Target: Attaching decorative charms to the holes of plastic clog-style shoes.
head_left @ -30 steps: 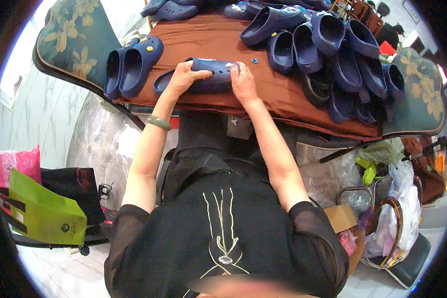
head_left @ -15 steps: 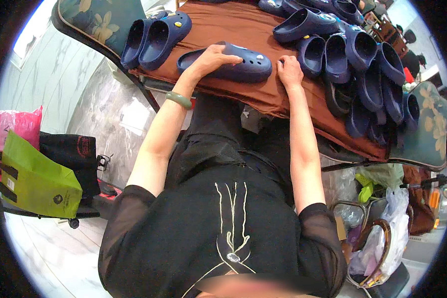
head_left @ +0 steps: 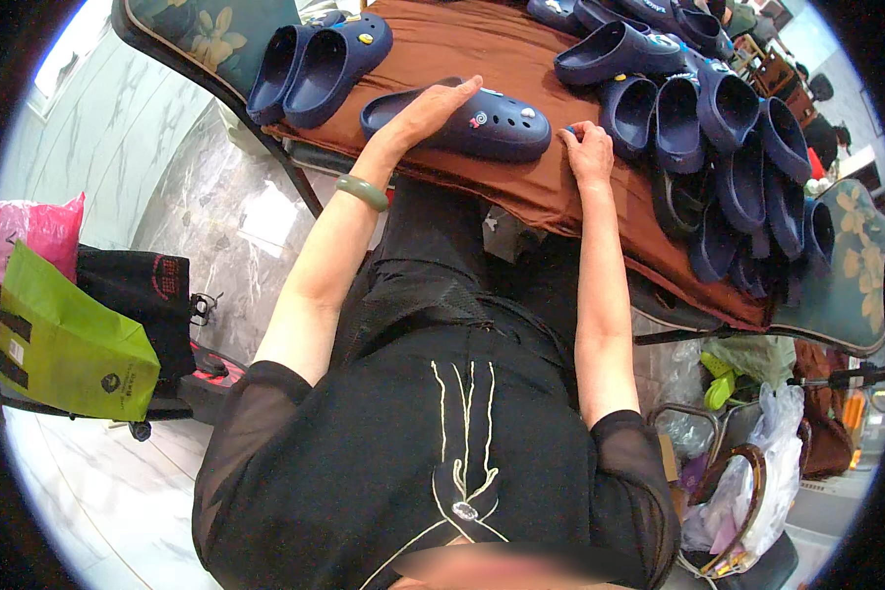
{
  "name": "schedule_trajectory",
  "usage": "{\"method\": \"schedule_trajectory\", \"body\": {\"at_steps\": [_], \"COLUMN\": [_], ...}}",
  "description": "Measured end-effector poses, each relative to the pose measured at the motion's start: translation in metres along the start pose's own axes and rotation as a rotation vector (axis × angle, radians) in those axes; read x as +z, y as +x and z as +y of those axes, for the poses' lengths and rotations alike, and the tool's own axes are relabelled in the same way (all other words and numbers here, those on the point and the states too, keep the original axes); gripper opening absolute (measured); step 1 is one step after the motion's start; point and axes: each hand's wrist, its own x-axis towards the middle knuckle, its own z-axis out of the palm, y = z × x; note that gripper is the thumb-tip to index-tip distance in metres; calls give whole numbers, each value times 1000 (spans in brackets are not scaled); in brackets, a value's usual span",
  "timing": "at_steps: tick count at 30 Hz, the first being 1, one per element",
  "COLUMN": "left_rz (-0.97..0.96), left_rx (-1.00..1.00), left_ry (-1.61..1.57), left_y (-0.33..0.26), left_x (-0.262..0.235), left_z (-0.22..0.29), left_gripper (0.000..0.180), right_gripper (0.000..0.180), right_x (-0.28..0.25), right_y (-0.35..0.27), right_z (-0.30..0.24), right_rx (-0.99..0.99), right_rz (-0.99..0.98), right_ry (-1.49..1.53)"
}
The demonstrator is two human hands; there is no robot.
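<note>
A navy blue clog [head_left: 506, 138] lies on its side-to-side length before me on the brown cloth, with vent holes and a few small charms on its upper. My left hand [head_left: 433, 110], wearing a green bangle at the wrist, rests across the clog's middle with its fingers stretched out. Just right of the toe, my right hand [head_left: 590, 152] is closed, thumb and fingertips pinching a small blue piece. The piece is mostly hidden, so its kind cannot be made out.
Two navy clogs [head_left: 329, 69] stand at the left end of the cloth-covered table [head_left: 442, 44]. More navy clogs [head_left: 733, 113] are heaped at right. Floral chair backs [head_left: 841, 265] flank the table. A green bag [head_left: 74, 339] sits at left, plastic bags [head_left: 757, 472] at right.
My left fingers have straightened over the clog, uncovering a red-and-white charm. My right hand has turned, and a bit of blue now shows between its fingertips. The whole view has shifted slightly.
</note>
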Motion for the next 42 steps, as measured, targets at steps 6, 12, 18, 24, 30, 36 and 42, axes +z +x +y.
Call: {"method": "schedule_trajectory", "body": {"at_steps": [6,12,18,24,30,36,42], "left_rz": [-165,-169,-162,-157,-148,-102,-149], "left_rx": [79,150,143,140,187,206,239], "left_ry": [123,44,90,156,170,260,114], "left_y": [2,0,5,-2,-4,-2,2], "left_x": [-11,-9,-11,-12,-9,-9,-6], "left_z": [-14,-15,-22,-12,-7,-13,-21], "left_gripper": [41,33,34,31,32,30,27], "right_gripper": [17,14,13,18,22,18,23], "right_x": [-9,-15,-14,-24,-42,-35,-26], "right_y": [-6,-29,-37,-49,-41,-43,-54], "right_z": [-22,-72,-89,-93,-111,-128,-123], "right_rx": [4,-299,-385,-423,-626,-746,-713], "right_rz": [114,216,217,131,128,38,109], "right_ry": [508,456,293,185,-253,-557,-578]}}
